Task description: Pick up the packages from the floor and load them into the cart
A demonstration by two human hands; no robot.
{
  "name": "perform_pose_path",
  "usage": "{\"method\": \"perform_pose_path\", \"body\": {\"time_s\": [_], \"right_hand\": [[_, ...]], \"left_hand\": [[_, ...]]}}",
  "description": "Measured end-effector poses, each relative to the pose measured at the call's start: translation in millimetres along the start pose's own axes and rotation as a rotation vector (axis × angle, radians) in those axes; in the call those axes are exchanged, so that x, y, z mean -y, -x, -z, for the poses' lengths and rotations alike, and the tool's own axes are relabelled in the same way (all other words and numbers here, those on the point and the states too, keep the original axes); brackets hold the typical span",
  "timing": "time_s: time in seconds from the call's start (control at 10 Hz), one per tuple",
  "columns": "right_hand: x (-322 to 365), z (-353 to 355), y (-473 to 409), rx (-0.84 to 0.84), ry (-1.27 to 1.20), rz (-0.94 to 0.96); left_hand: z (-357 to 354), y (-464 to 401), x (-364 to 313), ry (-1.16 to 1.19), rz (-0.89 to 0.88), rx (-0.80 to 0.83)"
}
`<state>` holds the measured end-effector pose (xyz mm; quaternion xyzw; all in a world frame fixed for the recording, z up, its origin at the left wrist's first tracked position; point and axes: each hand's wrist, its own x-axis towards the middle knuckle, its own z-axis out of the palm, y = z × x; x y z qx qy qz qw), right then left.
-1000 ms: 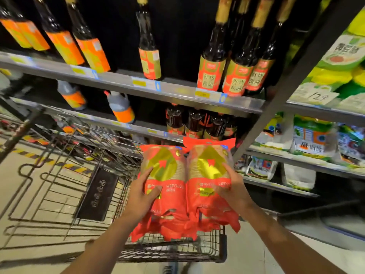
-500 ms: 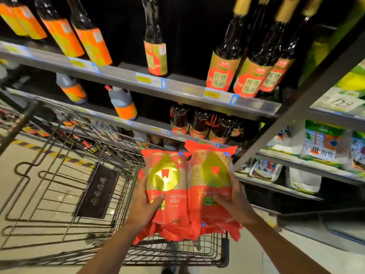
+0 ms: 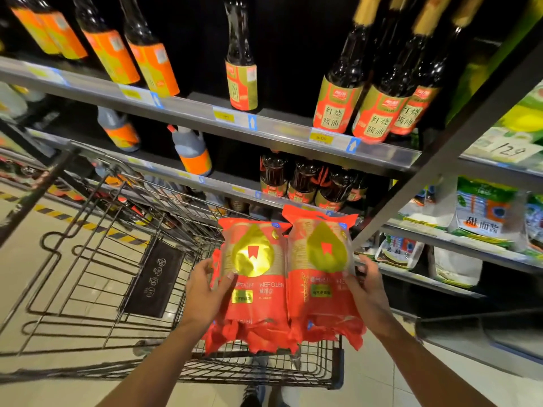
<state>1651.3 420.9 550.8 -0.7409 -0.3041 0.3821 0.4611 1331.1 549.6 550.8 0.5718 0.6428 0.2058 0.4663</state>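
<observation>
Packages (image 3: 282, 277), red with a gold drop shape on the front, are held side by side above the near right corner of the cart (image 3: 97, 289), their crumpled lower ends hanging just over its near rim. They appear to be a bundle: two face the camera, touching along their inner edges, and more red wrapping shows behind and below them, though how many lie behind cannot be told.

On the bundle's left side, the left hand (image 3: 202, 292) grips with its thumb across the front of the left pack and its fingers (image 3: 202, 264) wrapped around the outer edge. On the other side, the right hand (image 3: 367, 292) mirrors it, thumb on the front of the right pack, fingers (image 3: 365, 267) curled round the far edge. Both hands are closed on the bundle, pressing it between them, and both forearms reach up from the bottom of the view.

Made of dark wire, the cart has an open basket through which the pale floor (image 3: 35, 259) shows; a dark panel (image 3: 154, 277) with small white symbols lies against the basket's mesh. Yellow and black striped tape (image 3: 85, 224) runs across the floor beyond the cart's left side.

Behind the cart stands a shelf (image 3: 264, 127) with price tags on its front edge. Dark bottles with orange labels (image 3: 152, 69) fill its left part, dark bottles with red labels (image 3: 379, 113) its right part. Lower down are jugs with orange labels (image 3: 191, 154). To the right, a separate shelf section holds green and white bags (image 3: 487, 210).
</observation>
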Motion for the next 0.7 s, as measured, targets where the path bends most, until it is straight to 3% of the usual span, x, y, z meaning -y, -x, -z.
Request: {"method": "perform_pose_path", "body": {"time_s": [0.2,0.5,0.7], "right_hand": [[-6,3,-4,-0.091,0.352,0.03],[12,-8,23,-0.191,0.352,0.033],[82,-31,62,-0.343,0.334,0.131]], "left_hand": [[16,23,-16,-0.183,-0.044,-0.089],[64,60,7,-0.32,-0.103,-0.048],[127,37,10,-0.272,-0.271,-0.05]]}}
